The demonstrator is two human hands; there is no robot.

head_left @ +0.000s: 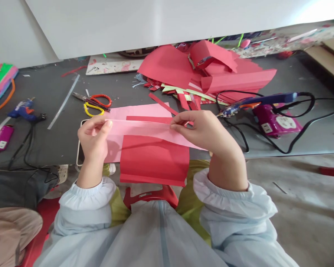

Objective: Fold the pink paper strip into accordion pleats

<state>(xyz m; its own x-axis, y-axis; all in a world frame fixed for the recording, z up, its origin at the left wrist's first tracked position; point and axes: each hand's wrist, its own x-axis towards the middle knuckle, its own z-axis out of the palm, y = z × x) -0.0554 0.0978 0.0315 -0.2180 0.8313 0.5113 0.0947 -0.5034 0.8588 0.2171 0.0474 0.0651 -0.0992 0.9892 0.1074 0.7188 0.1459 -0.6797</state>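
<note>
Paper strip, pink, stretches between left hand and right hand, pinched by both; red paper lies below the grip. Straightening seems the step; the next move likely needs even tension.

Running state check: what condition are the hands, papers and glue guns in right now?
Left hand: closed, pinching the pink strip
Right hand: closed, pinching it too
Pink strip: stretched between both hands
Red sheet: unheld, near edge overhanging the table
Red paper pile: loosely heaped
Left glue gun: set down, heat not visible
Right glue gun: likewise
</note>
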